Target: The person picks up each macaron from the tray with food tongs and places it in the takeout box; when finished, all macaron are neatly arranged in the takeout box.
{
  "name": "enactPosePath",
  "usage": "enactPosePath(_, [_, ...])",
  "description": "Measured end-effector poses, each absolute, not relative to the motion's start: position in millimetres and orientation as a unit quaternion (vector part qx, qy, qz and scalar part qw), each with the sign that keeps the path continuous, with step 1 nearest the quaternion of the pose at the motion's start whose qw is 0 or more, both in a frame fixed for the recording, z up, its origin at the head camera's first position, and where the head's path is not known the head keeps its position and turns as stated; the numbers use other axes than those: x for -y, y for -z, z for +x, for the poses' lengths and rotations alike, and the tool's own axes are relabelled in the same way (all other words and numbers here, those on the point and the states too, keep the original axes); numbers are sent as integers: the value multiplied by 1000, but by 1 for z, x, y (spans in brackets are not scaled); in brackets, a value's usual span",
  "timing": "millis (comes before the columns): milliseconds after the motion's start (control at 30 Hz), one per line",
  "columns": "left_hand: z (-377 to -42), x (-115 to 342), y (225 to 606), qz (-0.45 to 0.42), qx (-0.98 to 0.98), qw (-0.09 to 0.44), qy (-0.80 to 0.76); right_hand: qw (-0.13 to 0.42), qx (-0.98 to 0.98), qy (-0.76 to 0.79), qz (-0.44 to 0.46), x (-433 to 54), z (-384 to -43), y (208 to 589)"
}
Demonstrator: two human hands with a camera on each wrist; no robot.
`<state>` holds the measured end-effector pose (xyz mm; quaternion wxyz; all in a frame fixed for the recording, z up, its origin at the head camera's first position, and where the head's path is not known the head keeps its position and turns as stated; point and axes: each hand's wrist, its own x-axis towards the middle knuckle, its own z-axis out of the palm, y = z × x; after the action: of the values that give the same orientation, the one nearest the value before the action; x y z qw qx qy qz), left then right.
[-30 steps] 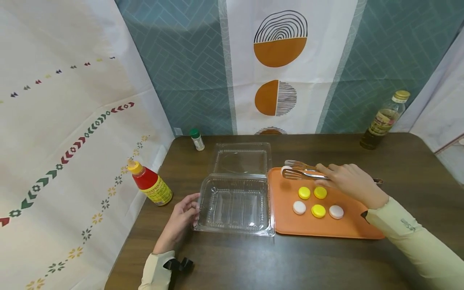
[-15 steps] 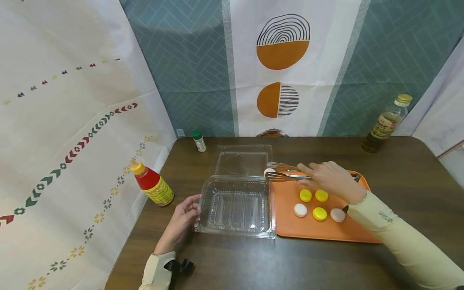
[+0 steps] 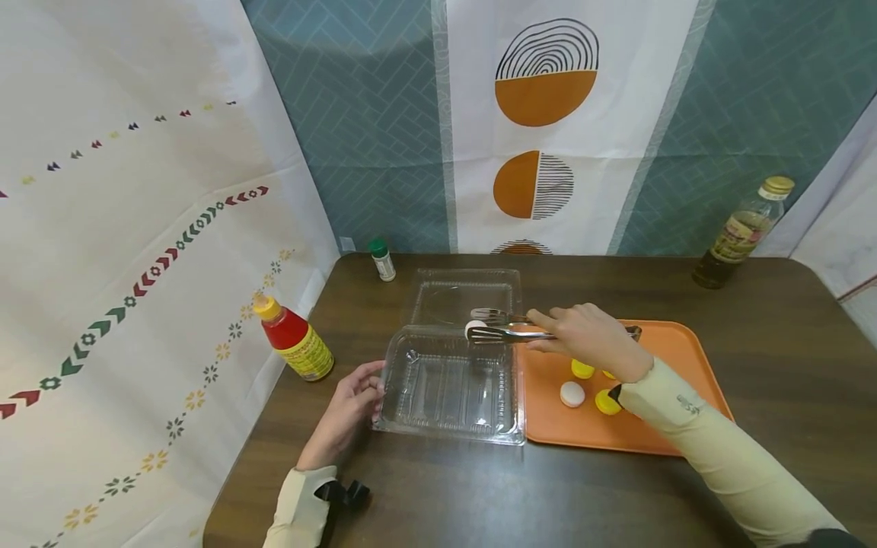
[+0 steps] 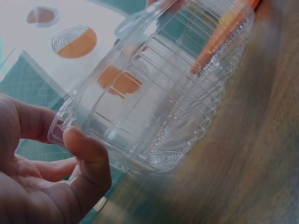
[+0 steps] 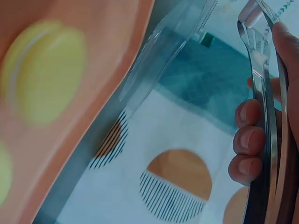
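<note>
In the head view my left hand (image 3: 352, 407) holds the left edge of a clear plastic container (image 3: 448, 392), whose lid (image 3: 466, 293) lies back behind it. The left wrist view shows thumb and fingers pinching the rim of the container (image 4: 154, 102) at a corner. My right hand (image 3: 592, 335) grips metal tongs (image 3: 510, 335), palm down. Between the tong tips a white macaron (image 3: 474, 327) is held, over the container's back rim. In the right wrist view fingers curl round the tongs (image 5: 268, 107), with the macaron (image 5: 251, 14) at their ends.
To the right of the container, an orange tray (image 3: 658, 342) bears yellow macarons and a white macaron (image 3: 572, 394), partly hidden by the right arm. A red sauce bottle (image 3: 294, 340) stands at left, a green-capped shaker (image 3: 382, 260) behind, an oil bottle (image 3: 740, 236) at back right.
The right hand has carried the tongs and white macaron leftward, from the tray to over the container. The left hand keeps its hold on the container's edge.
</note>
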<state>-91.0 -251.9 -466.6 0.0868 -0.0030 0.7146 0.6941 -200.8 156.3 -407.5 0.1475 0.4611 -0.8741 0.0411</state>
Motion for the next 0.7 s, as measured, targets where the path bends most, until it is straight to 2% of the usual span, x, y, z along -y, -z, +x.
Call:
enactPosePath(200, [-91, 251, 466, -11, -713, 89, -695, 192, 838, -38, 510, -122, -201, 410])
enactPosePath(333, [-91, 252, 466, -17, -711, 92, -697, 197, 827, -15, 527, -100, -202, 414])
enactPosePath(700, [-91, 250, 467, 0, -700, 87, -708, 146, 824, -10, 548, -68, -205, 429])
